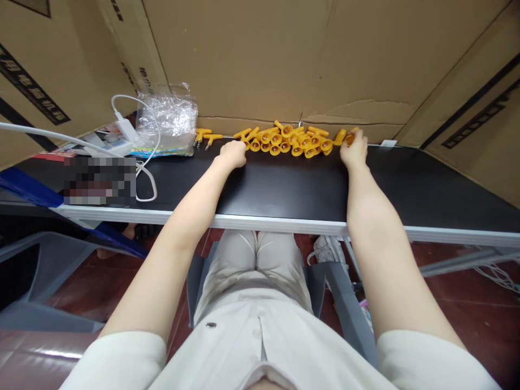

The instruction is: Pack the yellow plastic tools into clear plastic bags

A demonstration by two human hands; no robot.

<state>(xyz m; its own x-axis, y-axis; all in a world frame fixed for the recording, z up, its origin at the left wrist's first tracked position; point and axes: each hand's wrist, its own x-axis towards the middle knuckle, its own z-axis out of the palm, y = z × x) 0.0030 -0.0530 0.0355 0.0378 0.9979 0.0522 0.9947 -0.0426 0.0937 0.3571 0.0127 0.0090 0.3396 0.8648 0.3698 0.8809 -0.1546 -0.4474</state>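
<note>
Black table [284, 187], plastic bag [166, 122], white cable [40, 129], yellow pieces [285, 147]

A heap of bright yellow pieces [285, 147] lay on a black desk [284, 184], piled unevenly in a wide, low row, many with round, cup-like mouths facing the viewer and brownish insides. Left of the heap, apart from it, two T-shaped yellow pieces [212, 137] lay side by side, their coiled metal ends pointing toward the viewer. Just right of the heap was a single yellow piece [339, 137]; farther right, another yellow piece [350, 140] was partly covered by the right hand [355, 150].
</note>
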